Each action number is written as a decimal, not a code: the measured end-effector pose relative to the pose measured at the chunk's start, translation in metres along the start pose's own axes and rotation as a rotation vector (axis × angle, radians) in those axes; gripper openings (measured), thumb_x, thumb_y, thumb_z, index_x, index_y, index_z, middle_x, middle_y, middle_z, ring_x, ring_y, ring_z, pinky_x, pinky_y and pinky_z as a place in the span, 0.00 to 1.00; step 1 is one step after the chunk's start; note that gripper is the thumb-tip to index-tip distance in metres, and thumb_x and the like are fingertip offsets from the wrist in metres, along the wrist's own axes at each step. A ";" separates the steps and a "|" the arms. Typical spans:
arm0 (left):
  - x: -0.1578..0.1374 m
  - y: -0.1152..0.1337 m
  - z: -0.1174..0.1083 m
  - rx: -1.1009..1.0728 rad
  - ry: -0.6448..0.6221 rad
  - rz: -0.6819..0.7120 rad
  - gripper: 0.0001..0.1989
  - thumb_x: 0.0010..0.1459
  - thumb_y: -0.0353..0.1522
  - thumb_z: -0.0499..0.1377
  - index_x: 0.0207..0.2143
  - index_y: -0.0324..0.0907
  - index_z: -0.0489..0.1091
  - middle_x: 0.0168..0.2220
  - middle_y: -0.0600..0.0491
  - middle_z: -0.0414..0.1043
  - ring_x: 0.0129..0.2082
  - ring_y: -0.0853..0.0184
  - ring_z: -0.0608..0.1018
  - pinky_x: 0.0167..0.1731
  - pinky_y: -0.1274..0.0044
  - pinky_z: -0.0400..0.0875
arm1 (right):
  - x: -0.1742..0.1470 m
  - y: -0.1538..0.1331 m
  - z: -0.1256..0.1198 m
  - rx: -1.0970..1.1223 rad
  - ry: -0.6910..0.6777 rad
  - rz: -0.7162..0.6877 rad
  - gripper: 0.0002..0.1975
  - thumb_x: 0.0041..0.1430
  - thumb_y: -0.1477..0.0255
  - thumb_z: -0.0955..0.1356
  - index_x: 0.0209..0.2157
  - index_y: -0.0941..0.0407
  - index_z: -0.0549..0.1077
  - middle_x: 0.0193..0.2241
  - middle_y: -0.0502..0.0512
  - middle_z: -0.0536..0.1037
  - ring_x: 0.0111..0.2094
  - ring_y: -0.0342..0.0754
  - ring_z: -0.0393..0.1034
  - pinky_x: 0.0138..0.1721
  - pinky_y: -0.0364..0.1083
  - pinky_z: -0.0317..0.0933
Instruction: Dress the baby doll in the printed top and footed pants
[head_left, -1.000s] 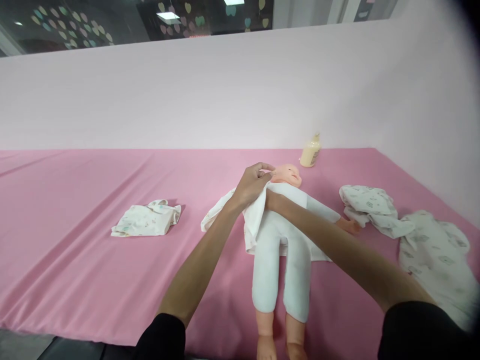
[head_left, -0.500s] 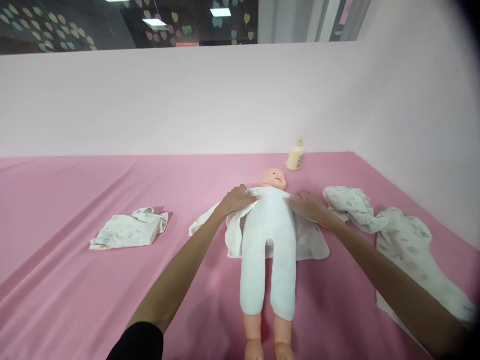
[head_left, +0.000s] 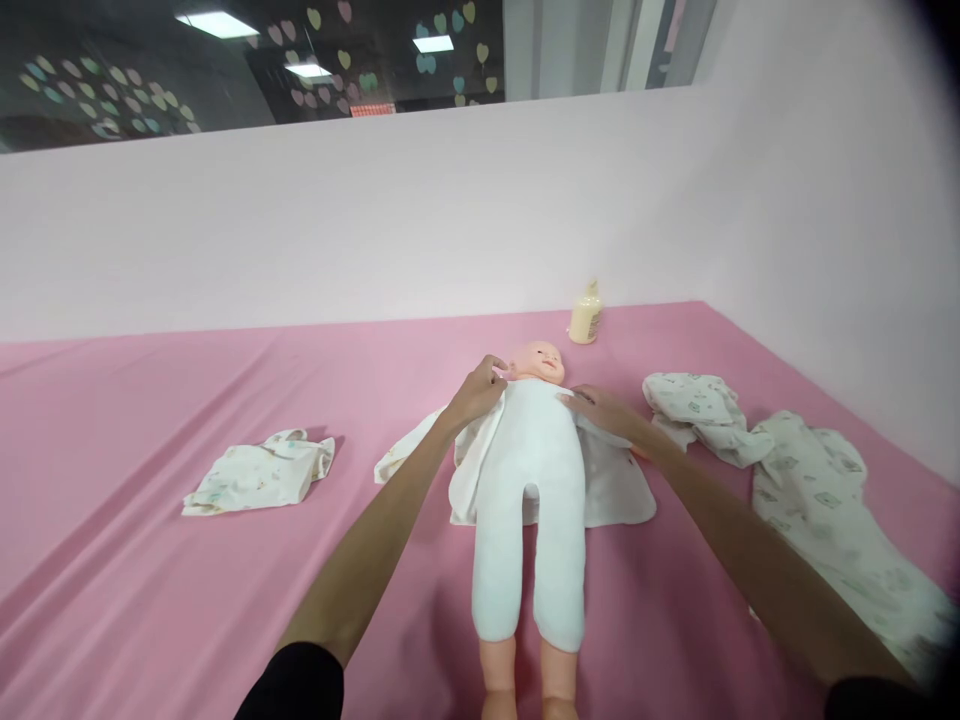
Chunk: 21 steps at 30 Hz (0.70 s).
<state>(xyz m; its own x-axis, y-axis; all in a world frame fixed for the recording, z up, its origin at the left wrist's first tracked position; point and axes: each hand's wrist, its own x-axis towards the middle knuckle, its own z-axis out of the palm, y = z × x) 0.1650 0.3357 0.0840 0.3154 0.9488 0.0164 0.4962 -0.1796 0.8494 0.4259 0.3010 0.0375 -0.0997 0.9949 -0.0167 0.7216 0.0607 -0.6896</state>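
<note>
A baby doll [head_left: 530, 440] lies on its back with its head at the far end, its torso and upper legs white, its lower legs and feet bare. An open white baby shirt [head_left: 619, 495] is spread beneath and beside its torso. At the doll's shoulder on the left, my left hand [head_left: 480, 390] pinches the shirt's front edge, which is lifted along the torso. My right hand [head_left: 604, 410] is at the opposite shoulder, thumb and fingers closed at the shirt's edge; the cloth between them is partly hidden.
A folded printed garment [head_left: 262, 473] lies on the pink sheet [head_left: 187, 400] to the left. Crumpled printed cloths [head_left: 697, 400] and a larger printed piece [head_left: 817, 490] lie at the right. A pump bottle [head_left: 585, 315] stands near the white back wall [head_left: 337, 220].
My left hand has shifted slightly up towards the doll's neck, drawing the shirt's edge up straighter. My right hand stays at the other shoulder. The view has tilted slightly.
</note>
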 end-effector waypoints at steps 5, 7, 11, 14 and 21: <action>0.013 0.008 0.009 -0.095 0.034 0.164 0.14 0.60 0.32 0.51 0.48 0.45 0.64 0.24 0.60 0.54 0.20 0.74 0.58 0.21 0.81 0.53 | 0.005 0.002 0.003 0.076 0.002 -0.085 0.29 0.62 0.48 0.62 0.54 0.53 0.73 0.54 0.58 0.75 0.53 0.55 0.69 0.53 0.50 0.60; 0.015 0.015 0.012 -0.101 0.010 0.185 0.13 0.60 0.32 0.51 0.48 0.44 0.64 0.24 0.60 0.55 0.20 0.74 0.59 0.21 0.81 0.54 | 0.007 0.003 0.004 0.104 0.010 -0.104 0.29 0.62 0.48 0.63 0.54 0.54 0.73 0.55 0.58 0.75 0.54 0.56 0.69 0.54 0.50 0.60; 0.014 0.027 0.015 -0.102 -0.114 0.195 0.13 0.61 0.32 0.52 0.48 0.44 0.65 0.26 0.60 0.57 0.20 0.74 0.58 0.22 0.81 0.54 | 0.008 0.002 0.004 0.161 0.009 -0.130 0.28 0.61 0.49 0.65 0.54 0.53 0.74 0.55 0.57 0.75 0.55 0.56 0.69 0.54 0.50 0.61; 0.012 0.031 0.013 -0.075 -0.207 0.201 0.12 0.62 0.34 0.52 0.47 0.44 0.66 0.26 0.59 0.58 0.21 0.74 0.58 0.23 0.81 0.55 | 0.007 0.001 0.003 0.170 0.004 -0.146 0.26 0.62 0.51 0.65 0.53 0.52 0.75 0.54 0.56 0.76 0.55 0.56 0.69 0.54 0.50 0.62; 0.010 0.032 0.023 0.493 -0.180 0.256 0.12 0.63 0.32 0.48 0.47 0.43 0.65 0.37 0.51 0.70 0.35 0.64 0.72 0.34 0.74 0.65 | 0.007 -0.004 0.006 0.170 0.008 -0.156 0.22 0.63 0.52 0.64 0.51 0.51 0.75 0.51 0.55 0.77 0.51 0.53 0.71 0.50 0.48 0.62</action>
<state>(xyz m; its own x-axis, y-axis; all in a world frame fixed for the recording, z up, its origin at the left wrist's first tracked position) 0.2025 0.3336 0.0998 0.5860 0.8079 0.0617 0.6904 -0.5377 0.4840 0.4188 0.3075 0.0358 -0.1950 0.9751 0.1054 0.5716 0.2004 -0.7957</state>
